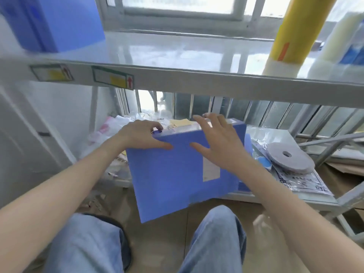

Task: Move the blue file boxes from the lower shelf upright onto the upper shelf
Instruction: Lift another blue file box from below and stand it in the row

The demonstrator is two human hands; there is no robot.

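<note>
A blue file box (177, 174) hangs tilted in front of the lower shelf (307, 198), its spine up and its lower corner out over the floor. My left hand (141, 134) grips its top left corner, a finger at the round spine hole. My right hand (214, 138) lies on its top right part, fingers spread over the upper edge. More blue (247, 143) shows behind it on the lower shelf. Another blue file box (59, 22) stands upright at the far left of the upper shelf (177, 50).
A yellow roll (291, 34) and white packages (338, 46) stand on the upper shelf's right side. A grey disc (289, 158) on printed plastic bags lies right on the lower shelf, with plastic bags (110, 125) at the left. A window is behind. My knees are below.
</note>
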